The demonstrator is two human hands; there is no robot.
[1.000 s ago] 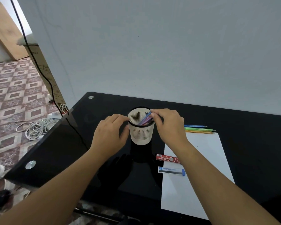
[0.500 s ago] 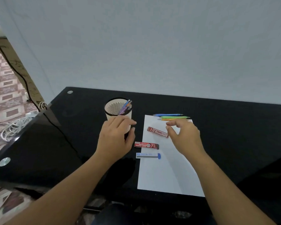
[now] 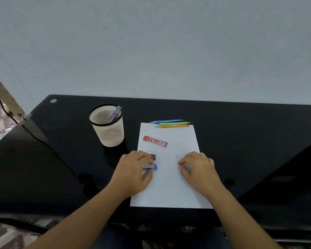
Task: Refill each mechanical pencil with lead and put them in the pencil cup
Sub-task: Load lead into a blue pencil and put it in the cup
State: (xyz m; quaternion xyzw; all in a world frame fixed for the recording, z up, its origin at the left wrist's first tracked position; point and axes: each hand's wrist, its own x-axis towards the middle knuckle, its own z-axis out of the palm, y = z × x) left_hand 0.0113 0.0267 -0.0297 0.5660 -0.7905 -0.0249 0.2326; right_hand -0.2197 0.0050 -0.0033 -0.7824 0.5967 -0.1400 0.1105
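Observation:
A white slotted pencil cup stands on the black table and holds several mechanical pencils. A blue pencil, a green pencil and an orange pencil lie side by side at the far edge of a white paper sheet. One red lead case lies on the sheet. My left hand grips a blue-capped lead case at the sheet's left edge and half hides a second red case. My right hand rests on the sheet, loosely curled, holding nothing.
The glossy black table backs onto a grey wall. A black cable runs across the table's left part. Tiled floor shows past the left edge.
My left hand left the cup and came down onto the blue-capped case. My right hand drew back from the pencils toward me and settled on the paper. The view swung right.

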